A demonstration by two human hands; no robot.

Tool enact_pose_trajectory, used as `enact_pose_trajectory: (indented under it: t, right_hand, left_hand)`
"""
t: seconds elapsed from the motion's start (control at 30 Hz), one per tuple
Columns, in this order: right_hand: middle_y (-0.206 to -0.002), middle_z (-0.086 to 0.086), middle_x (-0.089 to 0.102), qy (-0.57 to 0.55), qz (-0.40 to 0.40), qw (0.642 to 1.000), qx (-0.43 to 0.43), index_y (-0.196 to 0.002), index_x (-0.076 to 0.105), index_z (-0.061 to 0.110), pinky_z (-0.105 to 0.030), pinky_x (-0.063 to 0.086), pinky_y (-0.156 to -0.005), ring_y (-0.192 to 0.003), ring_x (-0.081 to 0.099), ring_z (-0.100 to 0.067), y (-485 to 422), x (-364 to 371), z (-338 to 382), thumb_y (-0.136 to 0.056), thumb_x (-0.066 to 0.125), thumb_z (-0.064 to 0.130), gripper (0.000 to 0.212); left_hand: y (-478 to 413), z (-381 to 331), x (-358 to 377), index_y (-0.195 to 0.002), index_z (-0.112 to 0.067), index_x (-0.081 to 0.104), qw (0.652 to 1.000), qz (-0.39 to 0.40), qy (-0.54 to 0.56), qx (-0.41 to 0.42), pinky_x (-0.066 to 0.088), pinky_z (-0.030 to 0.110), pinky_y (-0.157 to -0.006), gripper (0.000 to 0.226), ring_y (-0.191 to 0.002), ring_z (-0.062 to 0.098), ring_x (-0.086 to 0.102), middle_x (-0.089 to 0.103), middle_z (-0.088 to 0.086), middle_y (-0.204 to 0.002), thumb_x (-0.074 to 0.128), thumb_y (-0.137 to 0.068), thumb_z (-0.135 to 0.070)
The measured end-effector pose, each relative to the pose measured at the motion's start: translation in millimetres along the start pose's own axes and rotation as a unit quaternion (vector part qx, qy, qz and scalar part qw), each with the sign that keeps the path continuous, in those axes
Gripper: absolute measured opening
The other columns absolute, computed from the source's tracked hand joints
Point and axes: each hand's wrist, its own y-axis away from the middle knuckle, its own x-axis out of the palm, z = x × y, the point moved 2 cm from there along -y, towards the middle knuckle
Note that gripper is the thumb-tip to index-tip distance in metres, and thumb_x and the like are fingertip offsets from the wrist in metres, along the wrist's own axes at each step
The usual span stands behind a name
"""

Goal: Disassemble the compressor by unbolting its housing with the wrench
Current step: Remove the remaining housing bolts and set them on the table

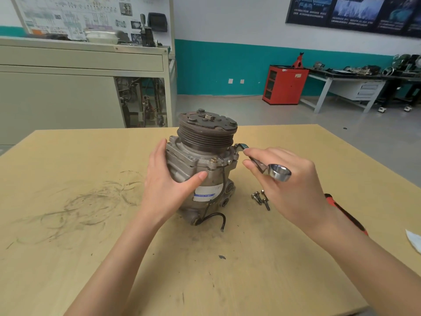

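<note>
one wrench gripped; compressor held

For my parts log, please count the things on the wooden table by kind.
Compressor: 1
Wrench: 1
Loose bolts: about 3, bunched together
Red-handled tool: 1
White scrap: 1
Total: about 7

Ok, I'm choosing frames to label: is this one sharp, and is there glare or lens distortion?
Head view: compressor, wrench, left hand and right hand are sharp; the far posters are soft, text unreadable. Head view: bright glare on the wrench's ring end; light even, shadows on the table faint. Head view: wide-angle stretch toward the frame edges.
</note>
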Motion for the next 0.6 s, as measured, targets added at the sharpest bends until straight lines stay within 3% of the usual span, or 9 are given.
enact_pose_trajectory:
  t: [0.07,0.13,0.17,0.23,0.3,0.37,0.47,0.53,0.6]
  right_hand:
    - [-0.074,-0.011,0.071,-0.019,-0.019,1.000,0.017,-0.087,0.072,-0.002,-0.033,0.055,-0.057,-0.065,0.067,-0.026,7.2,2.9,-3.2,-0.085,0.066,0.012,0.016]
    - [-0.082,0.000,0.072,-0.081,-0.035,0.991,0.098,-0.091,0.071,0.006,-0.019,0.053,-0.070,-0.075,0.068,-0.014,18.0,3.4,-13.7,-0.088,0.059,0.021,0.019]
    - [-0.083,0.006,0.071,-0.136,-0.038,0.978,0.155,-0.092,0.070,0.013,-0.016,0.051,-0.076,-0.079,0.067,-0.011,24.4,4.3,-22.5,-0.089,0.056,0.023,0.018]
    - [-0.077,0.010,0.069,-0.267,-0.046,0.932,0.241,-0.093,0.067,0.019,-0.022,0.050,-0.077,-0.078,0.066,-0.013,34.0,8.0,-42.4,-0.089,0.054,0.016,0.013]
    - [-0.068,0.002,0.065,-0.425,-0.078,0.851,0.298,-0.085,0.070,0.016,-0.026,0.049,-0.071,-0.070,0.061,-0.018,36.2,15.1,-63.0,-0.086,0.048,0.006,0.025]
    - [-0.059,-0.006,0.059,-0.553,-0.106,0.738,0.372,-0.073,0.073,0.014,-0.026,0.047,-0.064,-0.061,0.056,-0.020,28.7,26.0,-81.9,-0.082,0.042,0.003,0.034]
    - [-0.049,-0.005,0.048,-0.641,-0.096,0.590,0.482,-0.058,0.067,0.011,-0.027,0.038,-0.057,-0.049,0.045,-0.018,14.2,51.8,-108.2,-0.074,0.042,0.008,0.029]
    - [-0.046,-0.003,0.041,-0.668,-0.067,0.528,0.520,-0.055,0.062,0.009,-0.025,0.033,-0.051,-0.045,0.039,-0.016,4.1,74.4,-120.6,-0.069,0.042,0.012,0.024]
    - [-0.045,-0.001,0.039,-0.686,-0.041,0.490,0.537,-0.058,0.057,0.008,-0.021,0.032,-0.046,-0.042,0.036,-0.014,-6.4,96.9,-127.4,-0.071,0.043,0.012,0.019]
  left_hand:
    - [0.5,1.4,0.7,-0.151,-0.027,0.023,1.000,0.006,0.013,0.008,0.034,0.041,-0.115,0.106,-0.136,0.008,0.034,0.032,-0.010,-0.147,0.070,-0.063,-0.062]
    - [0.4,2.7,1.0,-0.150,-0.028,0.026,1.000,0.008,0.018,0.009,0.036,0.039,-0.113,0.105,-0.132,0.007,0.038,0.034,-0.012,-0.144,0.069,-0.061,-0.064]
    - [0.1,3.6,1.3,-0.150,-0.028,0.026,1.000,0.007,0.018,0.008,0.037,0.039,-0.113,0.106,-0.131,0.006,0.038,0.034,-0.013,-0.144,0.068,-0.060,-0.066]
    - [-0.2,4.7,1.7,-0.149,-0.029,0.026,1.000,0.004,0.020,0.010,0.036,0.036,-0.112,0.107,-0.130,0.005,0.038,0.035,-0.012,-0.143,0.065,-0.058,-0.068]
    - [-0.3,5.2,2.3,-0.148,-0.029,0.027,1.000,0.001,0.023,0.017,0.035,0.031,-0.111,0.105,-0.129,0.002,0.037,0.035,-0.014,-0.141,0.065,-0.058,-0.068]
    - [-0.3,5.7,2.6,-0.148,-0.029,0.027,1.000,-0.002,0.024,0.021,0.034,0.031,-0.111,0.105,-0.129,0.001,0.036,0.035,-0.015,-0.140,0.064,-0.058,-0.069]
    - [-0.8,6.9,3.5,-0.148,-0.027,0.028,0.999,-0.004,0.024,0.026,0.034,0.034,-0.113,0.104,-0.132,0.002,0.036,0.036,-0.014,-0.142,0.064,-0.059,-0.068]
    - [-1.5,7.0,3.1,-0.148,-0.027,0.029,0.999,-0.004,0.026,0.028,0.035,0.032,-0.112,0.104,-0.132,0.002,0.036,0.036,-0.014,-0.141,0.065,-0.059,-0.068]
    - [-2.0,6.7,3.5,-0.146,-0.029,0.030,0.999,-0.002,0.035,0.030,0.036,0.029,-0.110,0.102,-0.130,0.001,0.038,0.037,-0.015,-0.139,0.066,-0.059,-0.069]
